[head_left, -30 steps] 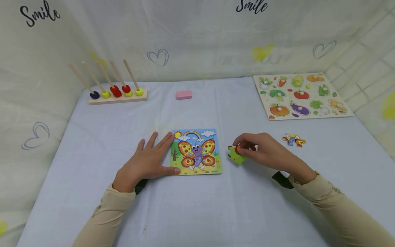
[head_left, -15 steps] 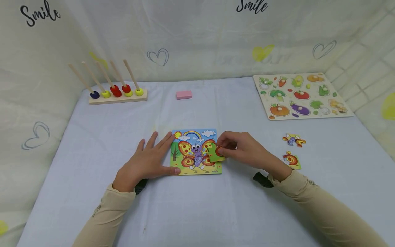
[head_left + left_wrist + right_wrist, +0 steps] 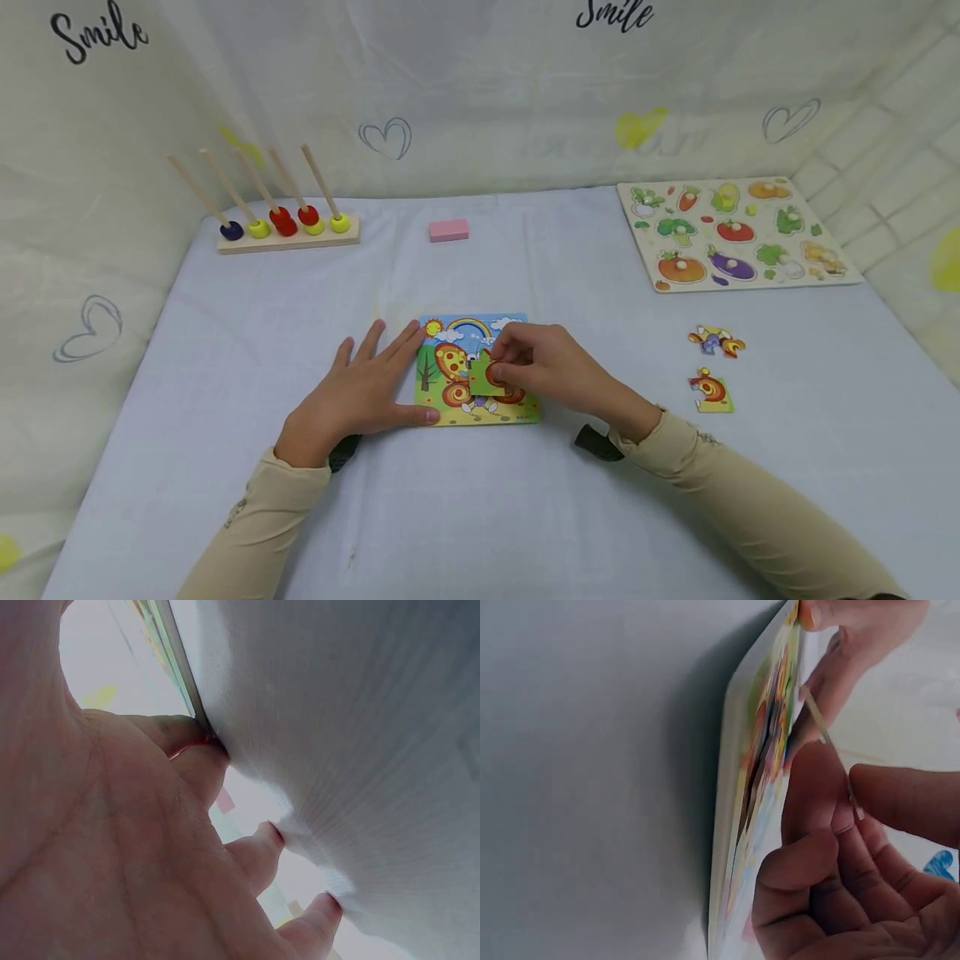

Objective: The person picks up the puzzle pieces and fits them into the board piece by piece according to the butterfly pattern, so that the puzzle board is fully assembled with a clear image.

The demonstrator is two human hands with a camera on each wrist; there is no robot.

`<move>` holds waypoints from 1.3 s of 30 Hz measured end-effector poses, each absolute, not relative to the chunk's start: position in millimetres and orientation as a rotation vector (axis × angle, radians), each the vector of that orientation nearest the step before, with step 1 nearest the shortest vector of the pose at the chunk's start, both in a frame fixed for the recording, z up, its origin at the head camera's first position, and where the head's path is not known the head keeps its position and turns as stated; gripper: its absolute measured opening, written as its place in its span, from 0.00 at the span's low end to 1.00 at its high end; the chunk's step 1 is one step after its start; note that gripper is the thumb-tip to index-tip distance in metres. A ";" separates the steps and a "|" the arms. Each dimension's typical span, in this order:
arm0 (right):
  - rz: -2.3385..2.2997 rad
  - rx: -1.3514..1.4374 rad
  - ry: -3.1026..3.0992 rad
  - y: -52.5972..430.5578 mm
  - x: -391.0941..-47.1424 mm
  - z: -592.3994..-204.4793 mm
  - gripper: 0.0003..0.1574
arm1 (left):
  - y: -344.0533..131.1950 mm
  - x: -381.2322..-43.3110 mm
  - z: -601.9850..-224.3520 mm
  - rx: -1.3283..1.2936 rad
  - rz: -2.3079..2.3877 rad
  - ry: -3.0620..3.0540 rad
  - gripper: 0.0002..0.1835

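A square butterfly picture board (image 3: 450, 413) lies flat near the middle of the table. My left hand (image 3: 362, 398) rests at its left edge with fingers spread, the thumb over the lower left corner. In the left wrist view, fingertips of the left hand (image 3: 180, 825) touch the cloth and the board's edge. My right hand (image 3: 555, 367) pinches a green puzzle piece (image 3: 482, 380) with a red-orange ring above the board's middle, hiding part of the butterfly. The right wrist view shows the thin puzzle piece (image 3: 826, 739) edge-on between thumb and fingers, apart from the board (image 3: 724, 772).
Two loose puzzle pieces lie to the right, a winged piece (image 3: 716, 341) above a green-and-red piece (image 3: 711, 392). Farther back are a vegetable peg board (image 3: 652, 221), a pink block (image 3: 448, 231) and a bead stacker (image 3: 288, 242) with upright pegs.
My right hand has left one green-and-red piece on the table at the right and carried another leftward over the board. The left hand has stayed in place.
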State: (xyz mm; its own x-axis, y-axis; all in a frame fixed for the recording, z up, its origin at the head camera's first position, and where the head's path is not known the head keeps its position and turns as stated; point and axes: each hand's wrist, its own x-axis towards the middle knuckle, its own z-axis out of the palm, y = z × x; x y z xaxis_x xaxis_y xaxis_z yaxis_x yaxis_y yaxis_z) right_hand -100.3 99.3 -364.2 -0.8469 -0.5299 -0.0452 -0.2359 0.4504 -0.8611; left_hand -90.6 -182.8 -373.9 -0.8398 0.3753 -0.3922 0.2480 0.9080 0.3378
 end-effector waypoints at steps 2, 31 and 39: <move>-1.342 -0.633 2.402 93.9 -99.5 -364.9 0.04 | -182.7 -90.7 -374.0 0.454 0.380 2.612 0.66; -1.110 -0.743 2.504 37.0 -95.4 -366.3 0.08 | -184.9 -90.3 -375.4 0.493 0.372 2.632 0.66; -1.049 -0.783 2.504 34.4 -97.5 -366.7 0.07 | -188.3 -89.8 -372.5 0.509 0.420 2.612 0.68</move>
State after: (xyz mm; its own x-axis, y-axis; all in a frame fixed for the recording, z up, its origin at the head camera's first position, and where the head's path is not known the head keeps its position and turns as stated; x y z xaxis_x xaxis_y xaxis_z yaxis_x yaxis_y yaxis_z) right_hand -97.5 34.4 -366.7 -0.8006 -0.5944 -0.0754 -0.3632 0.5815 -0.7280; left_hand -89.8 -188.3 -372.5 -0.8338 0.4156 -0.3634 0.2809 0.8860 0.3688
